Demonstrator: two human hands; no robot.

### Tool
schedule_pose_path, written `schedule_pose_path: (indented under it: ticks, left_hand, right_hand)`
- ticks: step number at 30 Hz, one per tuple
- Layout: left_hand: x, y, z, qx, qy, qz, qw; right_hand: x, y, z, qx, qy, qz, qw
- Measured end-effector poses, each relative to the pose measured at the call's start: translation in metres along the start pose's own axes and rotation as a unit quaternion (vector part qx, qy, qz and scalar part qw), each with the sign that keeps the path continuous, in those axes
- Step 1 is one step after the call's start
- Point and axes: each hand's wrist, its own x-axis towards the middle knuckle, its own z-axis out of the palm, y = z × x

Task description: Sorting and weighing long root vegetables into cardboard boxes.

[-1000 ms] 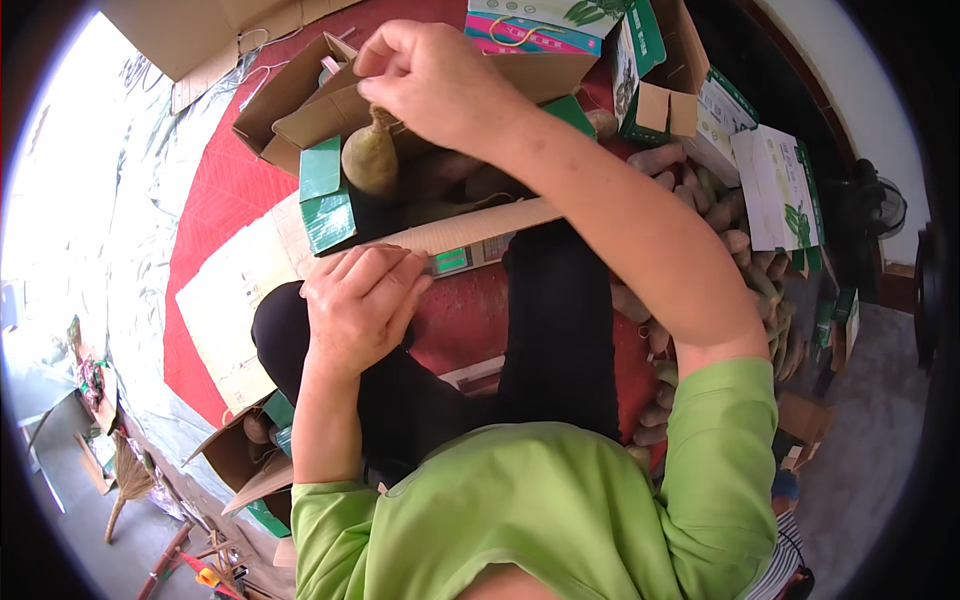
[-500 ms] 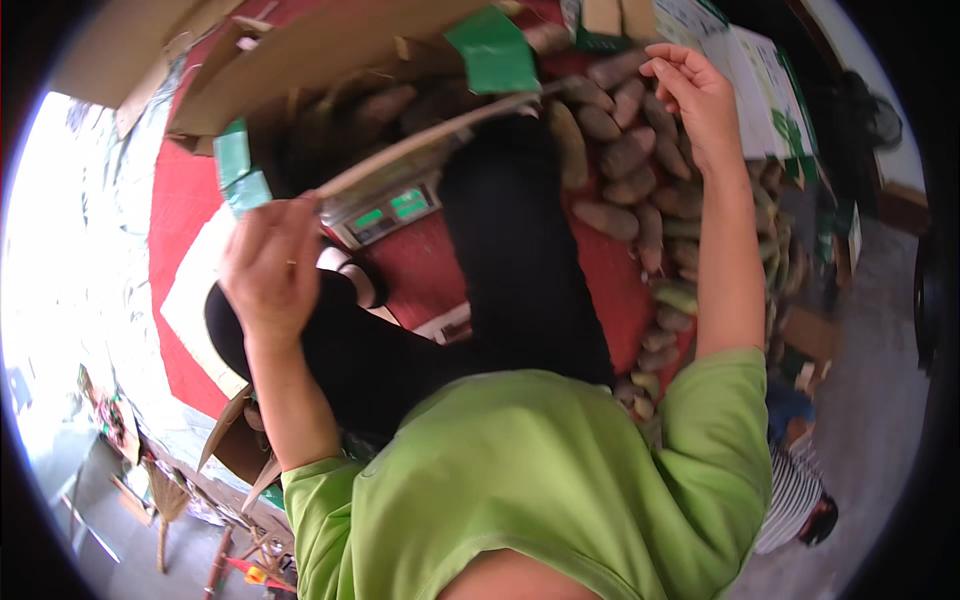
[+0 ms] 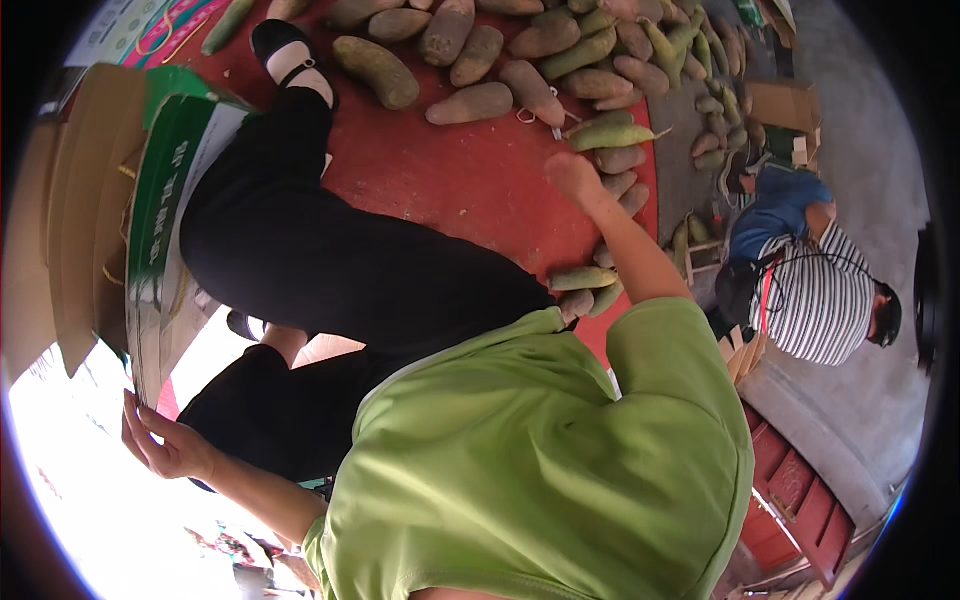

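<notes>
At the lower left, my left hand (image 3: 168, 447) has its fingertips and thumb closed on the bottom edge of a cardboard box (image 3: 158, 245) with a dark green printed side. The box stands tilted beside my bent leg, its brown flaps to the left. My right hand (image 3: 577, 180) is curled into a loose fist over the red mat (image 3: 440, 190), and nothing shows in it. Just beyond this hand lies a green, pointed gourd-like vegetable (image 3: 612, 136), with a long brownish one (image 3: 532, 92) close by. I cannot tell their exact kind.
Several more of these long vegetables (image 3: 376, 72) lie along the far side and right edge of the mat. On the grey floor at the right, a person in a striped top (image 3: 820, 290) bends down. A brown carton (image 3: 782, 106) and red wooden furniture (image 3: 800, 495) are beyond.
My view has turned and the box has swung to the left, with my left hand at its edge. My right hand has come down and closed. The scale has left the picture.
</notes>
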Motion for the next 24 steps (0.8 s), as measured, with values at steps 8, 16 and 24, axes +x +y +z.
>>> schedule_pose_path:
  ticks: [8, 16, 24]
  left_hand:
    - [0.005, 0.0, 0.006, 0.047, 0.007, 0.039, 0.998]
    - [0.008, -0.005, 0.008, 0.086, 0.002, 0.043, 0.995]
    - [0.006, -0.002, 0.004, 0.087, -0.024, 0.029, 0.996]
  right_hand:
    - [-0.132, 0.009, 0.153, 0.17, -0.374, 0.086, 0.907]
    - [-0.197, -0.024, 0.249, 0.186, -0.457, 0.06, 0.868]
    - [-0.164, -0.059, 0.198, 0.226, -0.376, 0.302, 0.846]
